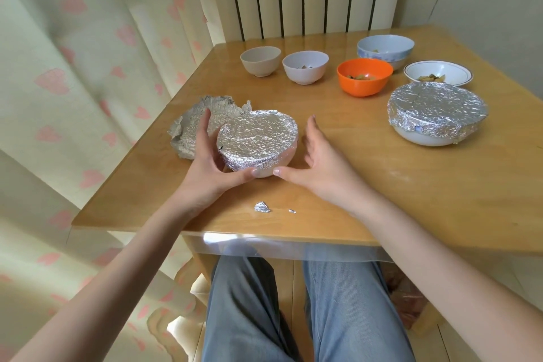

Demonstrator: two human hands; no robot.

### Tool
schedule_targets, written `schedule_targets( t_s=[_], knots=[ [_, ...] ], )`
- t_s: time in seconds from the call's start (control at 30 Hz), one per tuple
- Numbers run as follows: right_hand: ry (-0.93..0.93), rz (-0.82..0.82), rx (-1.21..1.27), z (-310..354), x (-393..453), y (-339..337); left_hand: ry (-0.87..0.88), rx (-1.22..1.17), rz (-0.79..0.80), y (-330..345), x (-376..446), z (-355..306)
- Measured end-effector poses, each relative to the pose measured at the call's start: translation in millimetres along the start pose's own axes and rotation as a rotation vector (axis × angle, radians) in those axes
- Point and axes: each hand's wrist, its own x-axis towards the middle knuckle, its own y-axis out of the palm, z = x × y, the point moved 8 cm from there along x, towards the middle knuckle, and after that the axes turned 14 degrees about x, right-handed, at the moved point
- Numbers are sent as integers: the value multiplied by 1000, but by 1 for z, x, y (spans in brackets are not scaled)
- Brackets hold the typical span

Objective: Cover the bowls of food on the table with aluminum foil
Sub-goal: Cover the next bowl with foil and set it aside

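Here the wrapped bowl (258, 141) is seen at centre left of the frame, on the table (352, 185), between the two hands. The left hand (211, 156) is laid on its left side, the fingers (202, 126) straight and reaching up beside the rim, the thumb pressed against the near wall under the foil edge. The right hand (317, 161) is held just to the right of the bowl, fingers spread and straight; only its thumb tip seems to touch the near wall, and a gap is seen between the palm and the bowl. Nothing is clamped by either hand.

This bowl is judged to be finished, as the foil is folded down all around. A loose foil sheet (191, 129) lies at the left, just behind the left hand and touching the bowl's far edge. The left hand is therefore the nearer one to the sheet. The bowls not yet covered are placed higher in the frame: the beige bowl (260, 60), the white bowl (305, 70), the orange bowl (364, 76), the blue bowl (385, 48) and the plate (437, 72). A second covered bowl (436, 112) stands at the right. For the next bowl, a reach away from the body is needed, and the white bowl lies almost straight behind the wrapped one
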Motion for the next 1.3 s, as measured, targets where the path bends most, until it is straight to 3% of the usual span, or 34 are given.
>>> schedule_targets(
  t_s=[0.7,1.03,1.3],
  knots=[
    [32,86,167,0,0,5,-21,58,12,-4,5,7],
    [65,95,254,-11,-2,8,-48,24,116,-4,5,4],
    [68,109,260,-12,-2,9,-7,168,74,-4,14,7]
  ],
)
